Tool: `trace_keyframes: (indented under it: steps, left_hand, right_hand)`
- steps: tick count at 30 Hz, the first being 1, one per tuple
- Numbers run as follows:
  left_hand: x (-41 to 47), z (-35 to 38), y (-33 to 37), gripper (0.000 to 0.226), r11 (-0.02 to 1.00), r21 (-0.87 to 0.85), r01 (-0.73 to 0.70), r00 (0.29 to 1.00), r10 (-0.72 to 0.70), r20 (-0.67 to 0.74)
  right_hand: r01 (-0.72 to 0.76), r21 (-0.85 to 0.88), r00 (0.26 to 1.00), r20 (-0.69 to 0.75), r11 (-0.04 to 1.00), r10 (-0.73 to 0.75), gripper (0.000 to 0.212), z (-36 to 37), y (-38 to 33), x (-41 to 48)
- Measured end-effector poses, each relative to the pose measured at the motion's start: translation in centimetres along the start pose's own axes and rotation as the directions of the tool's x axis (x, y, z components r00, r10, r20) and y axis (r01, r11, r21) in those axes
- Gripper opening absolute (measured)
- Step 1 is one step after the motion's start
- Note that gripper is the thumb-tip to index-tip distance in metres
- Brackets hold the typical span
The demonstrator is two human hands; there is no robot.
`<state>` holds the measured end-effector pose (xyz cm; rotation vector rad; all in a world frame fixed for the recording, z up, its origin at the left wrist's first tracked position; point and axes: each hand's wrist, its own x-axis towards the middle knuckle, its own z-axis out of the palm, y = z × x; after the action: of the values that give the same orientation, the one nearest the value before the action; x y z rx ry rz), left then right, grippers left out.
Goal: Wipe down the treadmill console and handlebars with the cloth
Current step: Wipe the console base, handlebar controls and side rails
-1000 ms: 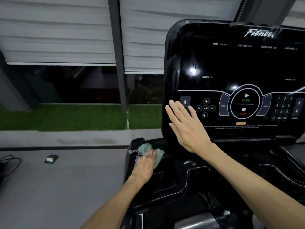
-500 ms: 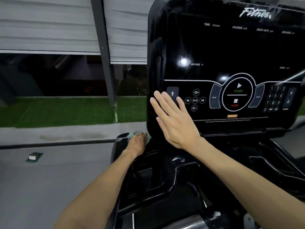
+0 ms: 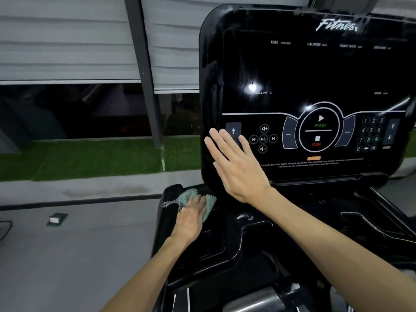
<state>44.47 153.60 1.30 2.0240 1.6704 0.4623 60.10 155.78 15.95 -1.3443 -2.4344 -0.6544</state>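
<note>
So the left hand [image 3: 190, 218] has dragged the cloth [image 3: 189, 195] back along the tray's [image 3: 216, 251] left corner, curled over it. The right hand [image 3: 238, 167] rests flat and open on the console [image 3: 315, 70] and could bump the incline button [image 3: 233, 131].

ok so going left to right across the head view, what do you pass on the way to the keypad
small green block → cloth → right hand → start/stop dial → number keypad

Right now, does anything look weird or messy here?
Only small things: the console shows smeary streaks near its top, and a little green-and-white block lies alone on the floor. Nothing looks broken or spilled.
</note>
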Motion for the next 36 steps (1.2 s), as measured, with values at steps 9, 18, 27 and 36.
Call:
trace_keyframes:
  steps: [9, 18, 27, 36]
  left_hand:
    - [3.5, -0.8, 2.2, 0.031, 0.993, -0.097, 0.069, 0.998, -0.069, 0.003]
    - [4.5, 0.3, 4.1, 0.028, 0.993, -0.09, 0.073, 0.996, -0.077, -0.042]
    - [-1.5, 2.0, 5.3, 0.043, 0.963, -0.261, -0.072, 0.996, 0.055, -0.074]
    - [-5.2, 2.4, 5.0, 0.045, 0.971, -0.203, -0.122, 0.992, 0.126, 0.007]
  right_hand:
    - [0.013, 0.022, 1.0, -0.019, 1.0, -0.013, 0.057, 0.1, 0.0, 0.0]
    - [0.016, 0.038, 0.999, -0.035, 0.999, -0.015, 0.059, 0.2, 0.3, -0.1]
    - [0.018, 0.023, 1.0, -0.023, 1.0, -0.017, 0.057, 0.3, 0.1, -0.1]
    - [-0.005, 0.009, 0.998, 0.056, 1.0, 0.005, 0.058, -1.2, -0.6, -0.3]
